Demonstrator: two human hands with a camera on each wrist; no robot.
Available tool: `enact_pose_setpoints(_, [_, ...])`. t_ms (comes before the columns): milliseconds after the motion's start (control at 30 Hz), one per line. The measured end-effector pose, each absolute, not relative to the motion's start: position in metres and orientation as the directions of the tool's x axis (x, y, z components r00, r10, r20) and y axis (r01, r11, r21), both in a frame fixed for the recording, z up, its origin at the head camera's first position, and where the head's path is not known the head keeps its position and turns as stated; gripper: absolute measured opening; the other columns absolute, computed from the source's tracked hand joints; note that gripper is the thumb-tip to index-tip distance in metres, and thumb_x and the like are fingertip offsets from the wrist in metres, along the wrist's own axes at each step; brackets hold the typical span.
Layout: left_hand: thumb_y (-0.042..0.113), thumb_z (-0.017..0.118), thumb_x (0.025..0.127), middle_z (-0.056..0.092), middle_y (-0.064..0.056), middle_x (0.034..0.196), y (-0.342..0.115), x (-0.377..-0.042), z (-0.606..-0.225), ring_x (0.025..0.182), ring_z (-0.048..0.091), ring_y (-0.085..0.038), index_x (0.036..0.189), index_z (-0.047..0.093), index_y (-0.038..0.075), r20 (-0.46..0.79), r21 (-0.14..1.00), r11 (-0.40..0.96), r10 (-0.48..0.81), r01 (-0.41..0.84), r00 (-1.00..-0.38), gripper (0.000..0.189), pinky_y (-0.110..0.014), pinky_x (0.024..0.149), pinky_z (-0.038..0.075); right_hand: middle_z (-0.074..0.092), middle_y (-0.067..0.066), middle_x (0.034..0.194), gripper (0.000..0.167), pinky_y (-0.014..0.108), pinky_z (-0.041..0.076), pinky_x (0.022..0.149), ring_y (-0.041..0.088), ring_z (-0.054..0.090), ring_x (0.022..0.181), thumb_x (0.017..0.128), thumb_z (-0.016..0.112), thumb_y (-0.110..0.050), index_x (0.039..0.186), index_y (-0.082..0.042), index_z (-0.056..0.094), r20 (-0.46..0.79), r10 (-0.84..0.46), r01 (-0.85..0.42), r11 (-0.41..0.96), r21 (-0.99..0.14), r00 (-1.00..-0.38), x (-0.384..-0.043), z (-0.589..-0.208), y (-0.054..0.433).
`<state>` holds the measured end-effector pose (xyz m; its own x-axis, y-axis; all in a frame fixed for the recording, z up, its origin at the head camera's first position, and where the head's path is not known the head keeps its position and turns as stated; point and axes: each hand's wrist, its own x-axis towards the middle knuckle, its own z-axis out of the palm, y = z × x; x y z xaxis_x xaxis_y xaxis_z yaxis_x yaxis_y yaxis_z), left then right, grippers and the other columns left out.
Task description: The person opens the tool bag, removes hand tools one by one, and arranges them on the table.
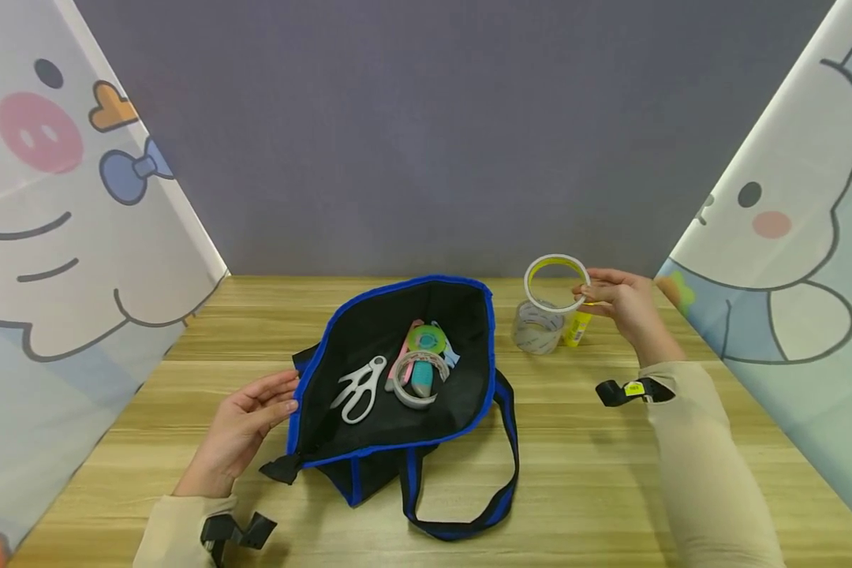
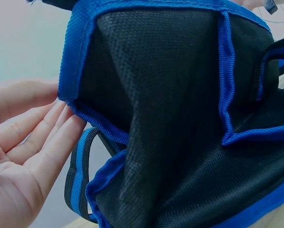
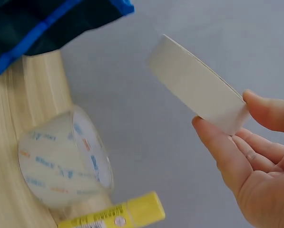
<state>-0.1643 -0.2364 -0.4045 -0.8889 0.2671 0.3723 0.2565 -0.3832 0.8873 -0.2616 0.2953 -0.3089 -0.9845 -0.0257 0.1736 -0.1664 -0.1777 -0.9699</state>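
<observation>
A black bag (image 1: 461, 410) with blue trim lies on the table, its mouth spread wide. At its left rim my left hand (image 1: 252, 422) pinches the blue edge between thumb and fingers. Inside the bag are white scissors (image 1: 358, 388), a tape ring (image 1: 404, 392), a green and teal item (image 1: 426, 339) and a pink piece (image 1: 401, 359). My right hand (image 1: 628, 308) holds up a white tape roll (image 3: 194, 85) with a yellow inner ring, gripped at its right side. Below the held roll stand a clear tape roll (image 3: 51, 161) and a yellow tube, likely a glue stick (image 1: 577, 329).
The bag's handle strap (image 1: 507, 489) loops onto the wooden table (image 1: 582, 473) at the front right. A grey panel (image 1: 426, 142) stands behind the table, with cartoon-printed panels (image 1: 35, 260) on both sides.
</observation>
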Motion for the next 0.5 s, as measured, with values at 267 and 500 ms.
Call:
enact_pose_setpoints(267, [-0.022, 0.049, 0.093, 0.07, -0.002, 0.119, -0.237, -0.164, -0.403, 0.107, 0.066, -0.011, 0.127, 0.068, 0.006, 0.367, 0.891, -0.376, 0.265, 0.255, -0.892, 0.047, -0.023, 0.088, 0.055, 0.074, 0.008, 0.081, 0.023, 0.029, 0.061, 0.067, 0.016, 0.072, 0.075, 0.094, 0.059, 0.011, 0.095, -0.008, 0.072, 0.168, 0.065, -0.18, -0.325, -0.928, -0.984, -0.26, -0.31, 0.319])
enact_pose_setpoints(500, [-0.02, 0.049, 0.094, 0.07, 0.0, 0.118, -0.237, -0.162, -0.403, 0.106, 0.066, -0.011, 0.126, 0.069, 0.007, 0.344, 0.907, -0.342, 0.268, 0.245, -0.9, 0.047, -0.023, 0.088, 0.055, 0.072, 0.013, 0.076, 0.028, 0.031, 0.061, 0.063, 0.02, 0.073, 0.069, 0.093, 0.052, 0.018, 0.09, -0.002, 0.071, 0.153, 0.136, -0.199, -0.458, -0.866, -0.979, -0.257, -0.322, 0.34])
